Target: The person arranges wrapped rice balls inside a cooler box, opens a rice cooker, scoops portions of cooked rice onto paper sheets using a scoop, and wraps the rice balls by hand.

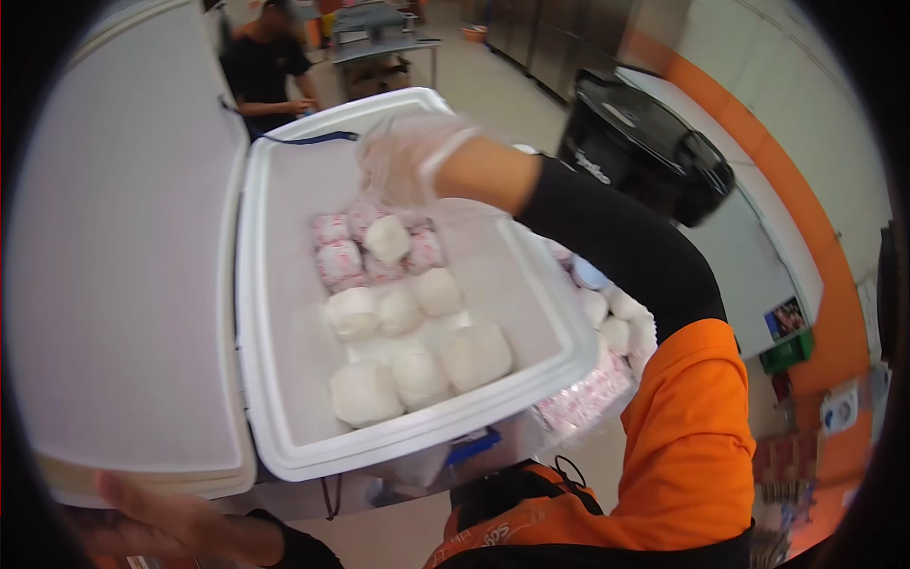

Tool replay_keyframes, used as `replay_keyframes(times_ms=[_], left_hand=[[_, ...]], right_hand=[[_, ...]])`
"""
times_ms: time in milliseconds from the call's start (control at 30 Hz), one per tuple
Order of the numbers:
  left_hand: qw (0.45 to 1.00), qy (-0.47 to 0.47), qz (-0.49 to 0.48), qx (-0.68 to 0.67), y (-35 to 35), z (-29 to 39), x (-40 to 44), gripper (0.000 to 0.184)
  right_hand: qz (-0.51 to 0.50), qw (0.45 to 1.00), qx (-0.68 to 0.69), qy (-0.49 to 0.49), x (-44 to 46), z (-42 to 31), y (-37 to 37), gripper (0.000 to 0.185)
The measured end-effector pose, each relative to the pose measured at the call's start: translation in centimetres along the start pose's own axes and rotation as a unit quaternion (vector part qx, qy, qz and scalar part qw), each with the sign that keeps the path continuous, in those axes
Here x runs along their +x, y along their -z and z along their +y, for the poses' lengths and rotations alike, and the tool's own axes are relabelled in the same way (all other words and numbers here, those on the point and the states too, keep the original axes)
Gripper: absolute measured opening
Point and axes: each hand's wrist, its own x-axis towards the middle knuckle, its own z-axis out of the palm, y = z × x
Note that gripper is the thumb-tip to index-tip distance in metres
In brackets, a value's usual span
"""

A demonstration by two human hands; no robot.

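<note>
My right hand, in a clear plastic glove, is over the far part of a white cooler. Motion smears its fingers, so I cannot tell if it holds anything. Just below it, a white rounded bundle lies on pink-printed packets. Nearer to me inside the cooler are several more white bundles, in rows. My bare left hand is low on the left, fingers stretched out, by the near edge of the raised white lid. Whether it touches the lid is unclear.
More white bundles and a pink-printed bag lie right of the cooler. A black lidded bin stands beyond my right arm. A person in black is behind the cooler, near a metal table. A dark blue strap crosses the far rim.
</note>
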Motion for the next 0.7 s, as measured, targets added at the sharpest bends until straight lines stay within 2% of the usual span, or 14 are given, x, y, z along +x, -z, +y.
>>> replay_keyframes(times_ms=[33,67,100,167,200,267,300,333,367,400,433,500,600,700], left_hand=[[0.999,0.001,-0.005,-0.032,-0.2,-0.6,-0.1,0.055],[0.999,-0.018,-0.011,-0.049,-0.2,-0.5,0.5,0.053],[0.997,-0.04,-0.015,-0.064,-0.2,-0.7,0.8,0.051],[0.997,-0.038,-0.021,-0.067,0.0,-2.0,0.7,0.047],[0.997,-0.04,-0.02,-0.055,0.2,-2.1,0.8,0.048],[0.999,-0.024,-0.006,-0.026,-0.1,-0.7,0.6,0.048],[1.0,-0.005,0.006,-0.009,-0.5,1.0,0.3,0.048],[1.0,0.005,0.012,-0.004,-0.5,1.4,0.2,0.049],[1.0,0.015,0.018,0.002,-0.4,1.9,0.0,0.049],[1.0,0.017,0.019,-0.005,-0.6,1.0,0.1,0.05],[0.999,0.016,0.021,-0.023,-0.5,0.4,0.1,0.05],[0.998,0.013,0.025,-0.058,-0.3,-0.8,0.2,0.05],[0.997,0.019,0.011,-0.071,0.2,-2.2,0.1,0.049],[0.996,0.027,0.002,-0.082,0.6,-2.8,-0.1,0.05]], right_hand=[[0.101,0.993,-0.057,0.019,-2.5,-0.7,3.0,0.016],[0.062,0.988,0.014,-0.142,-6.0,-4.0,7.2,0.017],[0.015,0.967,0.008,-0.255,-9.0,-6.9,10.5,0.022],[-0.15,0.872,-0.048,-0.465,-14.1,-11.7,13.2,0.031],[-0.22,0.82,-0.049,-0.526,-16.4,-12.9,12.8,0.036],[-0.293,0.729,0.069,-0.615,-22.7,-13.0,7.1,0.045],[-0.293,0.705,0.099,-0.638,-26.6,-12.9,2.5,0.051],[-0.266,0.655,0.061,-0.705,-30.5,-13.4,-3.3,0.059],[-0.283,0.597,0.07,-0.747,-31.6,-14.2,-5.8,0.069],[-0.261,0.59,0.084,-0.76,-32.2,-15.2,-7.4,0.074],[-0.173,0.622,0.01,-0.764,-34.1,-16.7,-11.0,0.077],[-0.131,0.623,-0.144,-0.758,-34.3,-18.4,-13.9,0.076],[-0.104,0.584,-0.081,-0.801,-34.3,-17.8,-14.3,0.084],[-0.123,0.559,-0.002,-0.82,-35.8,-16.9,-15.3,0.081]])
